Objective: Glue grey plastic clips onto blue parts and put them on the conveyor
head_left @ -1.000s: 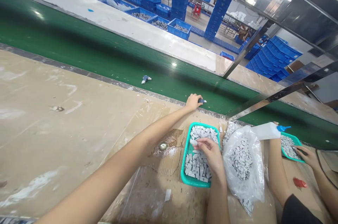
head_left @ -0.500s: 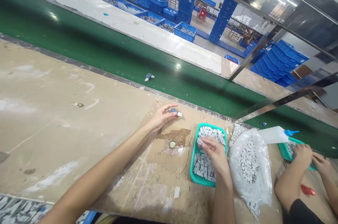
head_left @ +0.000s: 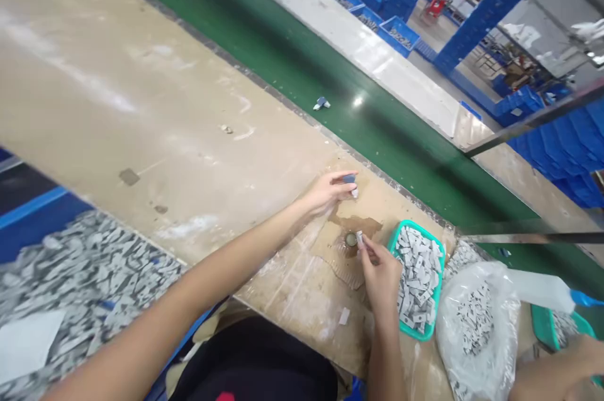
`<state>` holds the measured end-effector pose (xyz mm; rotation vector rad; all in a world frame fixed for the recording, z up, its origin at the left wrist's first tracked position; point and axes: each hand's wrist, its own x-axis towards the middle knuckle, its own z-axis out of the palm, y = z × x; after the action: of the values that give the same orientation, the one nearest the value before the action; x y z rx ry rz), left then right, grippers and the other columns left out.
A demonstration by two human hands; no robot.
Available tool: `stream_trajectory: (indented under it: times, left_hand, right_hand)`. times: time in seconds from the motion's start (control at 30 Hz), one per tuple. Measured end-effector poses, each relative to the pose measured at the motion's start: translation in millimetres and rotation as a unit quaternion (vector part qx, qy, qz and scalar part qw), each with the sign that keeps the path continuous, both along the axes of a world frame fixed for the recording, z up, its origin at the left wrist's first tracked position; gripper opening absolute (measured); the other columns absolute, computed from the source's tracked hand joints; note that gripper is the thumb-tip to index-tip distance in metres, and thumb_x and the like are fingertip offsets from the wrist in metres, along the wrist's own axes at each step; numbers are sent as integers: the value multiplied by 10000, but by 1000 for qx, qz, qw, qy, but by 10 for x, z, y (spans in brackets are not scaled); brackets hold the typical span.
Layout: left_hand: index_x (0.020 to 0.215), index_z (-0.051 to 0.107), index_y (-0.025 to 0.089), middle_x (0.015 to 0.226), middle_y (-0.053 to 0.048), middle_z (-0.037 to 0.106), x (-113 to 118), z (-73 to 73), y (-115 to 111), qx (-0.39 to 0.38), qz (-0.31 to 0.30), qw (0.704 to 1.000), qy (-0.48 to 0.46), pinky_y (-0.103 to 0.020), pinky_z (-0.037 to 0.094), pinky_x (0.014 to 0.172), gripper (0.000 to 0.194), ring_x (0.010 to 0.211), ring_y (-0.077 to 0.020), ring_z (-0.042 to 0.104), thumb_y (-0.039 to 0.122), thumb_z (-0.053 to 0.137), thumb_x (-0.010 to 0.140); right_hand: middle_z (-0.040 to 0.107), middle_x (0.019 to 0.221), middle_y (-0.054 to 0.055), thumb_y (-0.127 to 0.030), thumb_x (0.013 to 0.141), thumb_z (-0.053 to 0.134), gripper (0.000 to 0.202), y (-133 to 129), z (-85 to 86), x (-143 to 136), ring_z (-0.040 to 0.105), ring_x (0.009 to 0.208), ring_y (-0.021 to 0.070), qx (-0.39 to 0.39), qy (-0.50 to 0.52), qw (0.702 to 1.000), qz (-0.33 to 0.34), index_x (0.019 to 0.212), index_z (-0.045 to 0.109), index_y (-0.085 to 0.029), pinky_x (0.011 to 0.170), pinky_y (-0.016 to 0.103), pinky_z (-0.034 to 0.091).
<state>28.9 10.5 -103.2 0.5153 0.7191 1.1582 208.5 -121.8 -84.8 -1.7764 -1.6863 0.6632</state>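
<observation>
While my left hand [head_left: 330,191] pinched a blue-and-white part [head_left: 350,179], my right hand [head_left: 383,272], apart from it, held a white piece [head_left: 360,238] near the round cap [head_left: 351,240], gripped low, I judged, to leave its tip exposed.

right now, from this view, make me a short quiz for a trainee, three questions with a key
1. Pick one: what does the left hand hold?
a) a red stool
b) a blue-and-white piece
c) a basket
2. True or false: the right hand holds the clear bag.
3. Fill in the colour: the bottle has a ____ tip.

Key:
1. b
2. False; it holds a small white piece.
3. blue
</observation>
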Motion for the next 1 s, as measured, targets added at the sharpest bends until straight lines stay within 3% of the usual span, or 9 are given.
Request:
stream_trajectory:
  times: [0.2, 0.4, 0.53, 0.6, 0.8, 1.0]
  left_hand:
    - [1233, 613, 195, 785, 21, 627, -10, -24, -22, 13, 9, 1000, -22, -226, 435, 591, 757, 631, -87, 602, 170, 900, 533]
    - [904, 632, 103, 770, -32, 670, -16, -16, 8, -28, 7, 999, -38, -240, 421, 574, 542, 624, -103, 613, 160, 940, 462]
    - [880, 657, 97, 778, -35, 670, -13, -10, 13, -46, 8, 998, -45, -245, 416, 599, 493, 651, -95, 611, 158, 937, 479]
    - [878, 668, 95, 780, -34, 669, -8, -8, 10, -50, 7, 998, -47, -249, 409, 615, 475, 657, -90, 601, 156, 933, 488]
    - [876, 676, 92, 788, -35, 677, -2, 31, -3, -63, 0, 997, -42, -263, 410, 670, 399, 684, -92, 598, 103, 898, 546]
    - [889, 669, 102, 818, -36, 677, 18, 7, -15, -45, 1, 999, -20, -274, 449, 687, 355, 676, -91, 603, 84, 870, 598]
  right_hand:
    - [772, 887, 115, -402, 925, 561, 336, 12, -42, -4, 705, 721, 194, 46, -75, 994, 65, 977, 785, -157, 672, 286, 541]
    - [770, 890, 105, -432, 935, 543, 354, 8, -37, -35, 702, 757, 203, 43, -92, 993, 67, 984, 784, -178, 708, 309, 544]
    - [771, 903, 102, -451, 911, 552, 355, 11, -38, -46, 708, 800, 228, 19, -78, 995, 61, 966, 788, -190, 764, 349, 551]
    - [769, 924, 102, -457, 890, 558, 334, 14, -43, -33, 709, 841, 259, 1, -70, 996, 53, 971, 786, -226, 794, 388, 553]
    - [752, 904, 72, -389, 778, 594, 223, 22, -80, 58, 674, 1036, 328, -34, 6, 997, 69, 928, 734, -475, 858, 443, 548]
    - [748, 879, 76, -380, 728, 587, 267, 32, -123, 89, 631, 1147, 340, -85, 51, 993, 59, 936, 714, -491, 908, 464, 540]
